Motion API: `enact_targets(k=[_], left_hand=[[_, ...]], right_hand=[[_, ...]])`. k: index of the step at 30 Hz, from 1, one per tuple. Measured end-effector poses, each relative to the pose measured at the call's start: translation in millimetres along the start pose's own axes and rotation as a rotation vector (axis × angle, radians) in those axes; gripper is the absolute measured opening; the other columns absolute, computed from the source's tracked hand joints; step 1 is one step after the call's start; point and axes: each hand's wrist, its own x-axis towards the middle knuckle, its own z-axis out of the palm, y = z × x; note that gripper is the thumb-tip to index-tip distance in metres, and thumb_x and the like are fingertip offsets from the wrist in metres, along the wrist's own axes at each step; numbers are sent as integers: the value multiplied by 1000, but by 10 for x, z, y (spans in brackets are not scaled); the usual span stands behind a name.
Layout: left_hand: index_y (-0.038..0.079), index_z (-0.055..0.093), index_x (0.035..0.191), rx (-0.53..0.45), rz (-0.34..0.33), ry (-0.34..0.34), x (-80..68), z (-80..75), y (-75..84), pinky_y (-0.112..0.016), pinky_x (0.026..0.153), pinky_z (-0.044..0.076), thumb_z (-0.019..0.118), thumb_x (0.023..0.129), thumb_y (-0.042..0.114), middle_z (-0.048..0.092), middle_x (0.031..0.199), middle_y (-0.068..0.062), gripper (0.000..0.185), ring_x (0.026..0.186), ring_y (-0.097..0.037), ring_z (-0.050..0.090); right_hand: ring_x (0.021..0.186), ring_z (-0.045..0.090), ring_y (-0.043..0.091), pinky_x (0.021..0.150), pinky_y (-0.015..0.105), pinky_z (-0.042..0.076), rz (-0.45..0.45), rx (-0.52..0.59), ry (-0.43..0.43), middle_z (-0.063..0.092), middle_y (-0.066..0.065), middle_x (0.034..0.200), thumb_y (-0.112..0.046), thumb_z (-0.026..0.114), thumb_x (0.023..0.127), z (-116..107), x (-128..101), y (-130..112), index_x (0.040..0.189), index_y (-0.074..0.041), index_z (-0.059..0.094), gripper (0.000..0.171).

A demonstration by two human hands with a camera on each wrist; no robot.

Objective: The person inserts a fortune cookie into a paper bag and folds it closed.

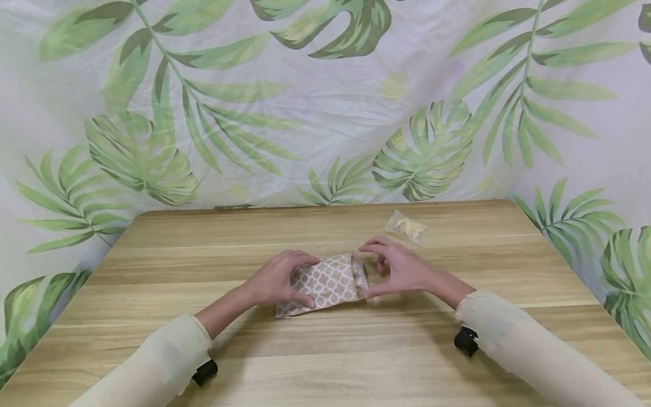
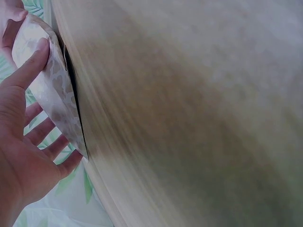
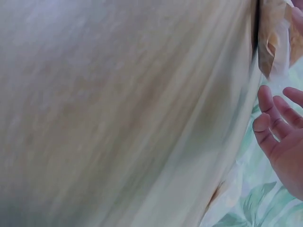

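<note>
A tan paper bag (image 1: 328,280) with a white lattice pattern lies across the middle of the table, its mouth facing right. My left hand (image 1: 280,277) grips it from the left, thumb along the near edge and fingers at the far edge. Out of the mouth sticks the end of a clear plastic packet (image 1: 360,277); most of it is hidden inside. By that end my right hand (image 1: 399,268) is held with thumb and fingers apart and curved. In the right wrist view the fingertips (image 3: 264,97) are just short of the see-through plastic (image 3: 281,52).
A small clear packet (image 1: 407,226) with pale yellow pieces lies toward the back right of the wooden table (image 1: 325,362). Behind the table hangs a leaf-patterned cloth (image 1: 325,102). Black devices (image 1: 465,342) sit under both cuffs.
</note>
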Motion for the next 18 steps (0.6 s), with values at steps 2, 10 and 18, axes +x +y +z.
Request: enact_targets(k=[2, 10, 18], left_hand=[[3, 64, 138, 4, 1, 0, -3, 3, -3, -56, 108, 47, 97, 67, 44, 66, 136, -15, 88, 128, -37, 58], [4, 64, 138, -1, -11, -2, -6, 9, -10, -56, 109, 47, 97, 67, 43, 65, 136, -15, 88, 128, -37, 57], [4, 64, 138, 5, -4, 6, -8, 14, -3, -56, 108, 47, 97, 67, 43, 65, 136, -15, 88, 128, -37, 57]], right_hand=[[81, 62, 19, 75, 33, 57, 2, 11, 7, 59, 18, 128, -36, 95, 72, -22, -26, 14, 138, 9, 58, 88], [84, 62, 16, 78, 32, 57, 34, 49, -36, 64, 14, 118, -30, 92, 78, -22, -30, 42, 136, 7, 61, 76], [79, 62, 17, 74, 27, 56, 11, 85, -22, 66, 14, 111, -23, 95, 75, 13, 21, 29, 134, 10, 61, 76]])
